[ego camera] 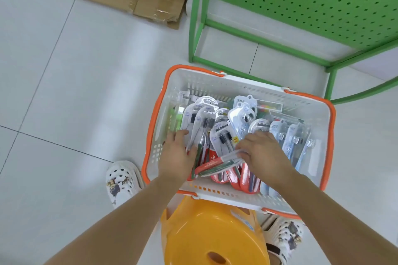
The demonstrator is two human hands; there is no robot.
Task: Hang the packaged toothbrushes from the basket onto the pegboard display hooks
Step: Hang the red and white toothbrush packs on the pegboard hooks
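Now both hands are down in the white basket (318, 118) on the yellow stool (206, 234), the left hand (175, 155) lying flat with straight fingers on the packaged toothbrushes (217, 127), the right hand (266, 153) pinching a red-and-green pack (217, 166), the green pegboard (312, 0) standing just beyond.

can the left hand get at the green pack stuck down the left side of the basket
Probably yes. The left hand is already inside the basket, fingers resting on the packs beside the green pack; nothing covers the gap between them, though the pack sits tight against the wall.
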